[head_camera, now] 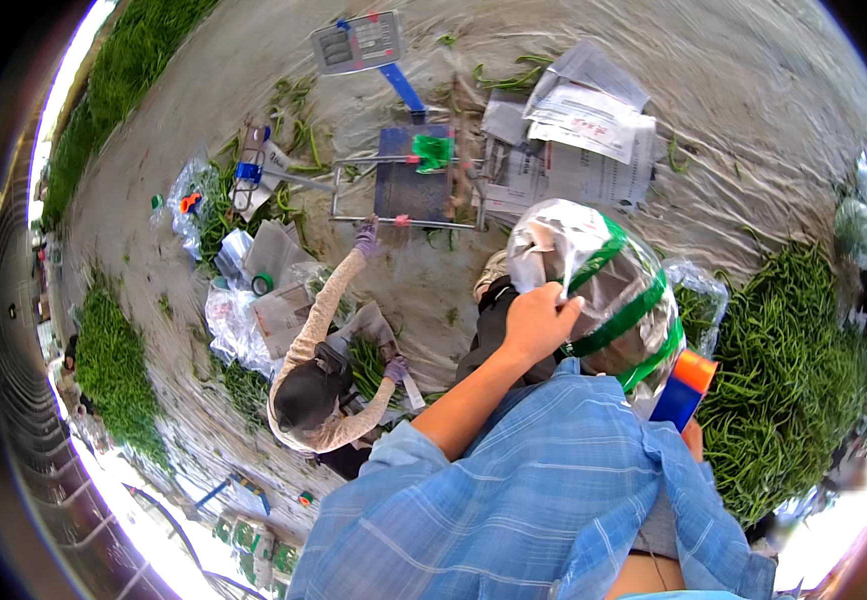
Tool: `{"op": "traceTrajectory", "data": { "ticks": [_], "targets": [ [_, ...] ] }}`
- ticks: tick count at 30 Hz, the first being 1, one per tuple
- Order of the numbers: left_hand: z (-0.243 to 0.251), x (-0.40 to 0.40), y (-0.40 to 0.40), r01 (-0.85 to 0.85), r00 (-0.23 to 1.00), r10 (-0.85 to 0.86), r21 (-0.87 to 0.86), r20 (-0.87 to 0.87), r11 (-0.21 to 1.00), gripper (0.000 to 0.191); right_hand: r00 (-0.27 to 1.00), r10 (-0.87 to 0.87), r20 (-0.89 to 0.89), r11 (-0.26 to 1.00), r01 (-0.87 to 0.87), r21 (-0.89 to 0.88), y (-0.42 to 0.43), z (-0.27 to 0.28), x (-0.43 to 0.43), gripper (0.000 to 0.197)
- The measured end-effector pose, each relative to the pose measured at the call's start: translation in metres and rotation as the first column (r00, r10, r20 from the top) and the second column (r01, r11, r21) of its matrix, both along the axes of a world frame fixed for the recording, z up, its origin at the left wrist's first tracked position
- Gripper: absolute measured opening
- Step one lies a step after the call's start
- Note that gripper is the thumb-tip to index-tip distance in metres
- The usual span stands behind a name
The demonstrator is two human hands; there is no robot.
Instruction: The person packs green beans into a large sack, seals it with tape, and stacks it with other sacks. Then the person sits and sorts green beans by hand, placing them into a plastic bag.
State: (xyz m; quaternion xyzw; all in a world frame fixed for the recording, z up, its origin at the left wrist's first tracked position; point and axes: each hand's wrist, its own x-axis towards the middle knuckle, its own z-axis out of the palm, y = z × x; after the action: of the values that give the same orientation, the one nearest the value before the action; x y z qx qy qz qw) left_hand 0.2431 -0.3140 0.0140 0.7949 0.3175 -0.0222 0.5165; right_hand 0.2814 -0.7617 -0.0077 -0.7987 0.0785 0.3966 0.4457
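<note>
A bulky clear plastic bag, wrapped with bands of green packing tape, stands against my front; its contents are unclear through the glare. My left hand grips the gathered plastic on its near left side. Beside the bag's lower right is an orange-and-blue tool, apparently a tape dispenser. The fingers of my right hand show just below it, holding it, while the rest of that hand is hidden by my blue plaid shirt.
A platform scale with a blue post stands ahead, green plastic on its deck. A co-worker in gloves crouches at left, one hand at the scale's frame. Printed paper sheets lie right of it. Long green peppers are heaped at right.
</note>
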Motion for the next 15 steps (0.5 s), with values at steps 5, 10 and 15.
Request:
{"op": "traceTrajectory", "data": {
  "ticks": [5, 10, 15],
  "targets": [
    [0.02, -0.027, -0.055, -0.063, 0.997, 0.065, 0.061, -0.04, 0.996, 0.041, 0.972, -0.23, -0.058, 0.971, 0.233, 0.06, 0.007, 0.043, 0.048, 0.02],
    [0.041, -0.025, -0.122, -0.195, 0.971, 0.171, -0.133, -0.17, 0.972, 0.044, 0.983, 0.116, 0.145, 0.986, -0.096, -0.14, -0.027, 0.0, 0.107, 0.022],
    [0.014, -0.025, -0.168, -0.201, 0.973, 0.146, -0.343, -0.179, 0.917, 0.046, 0.858, 0.432, 0.277, 0.821, -0.246, -0.516, -0.003, -0.082, 0.134, 0.039]
  ]
}}
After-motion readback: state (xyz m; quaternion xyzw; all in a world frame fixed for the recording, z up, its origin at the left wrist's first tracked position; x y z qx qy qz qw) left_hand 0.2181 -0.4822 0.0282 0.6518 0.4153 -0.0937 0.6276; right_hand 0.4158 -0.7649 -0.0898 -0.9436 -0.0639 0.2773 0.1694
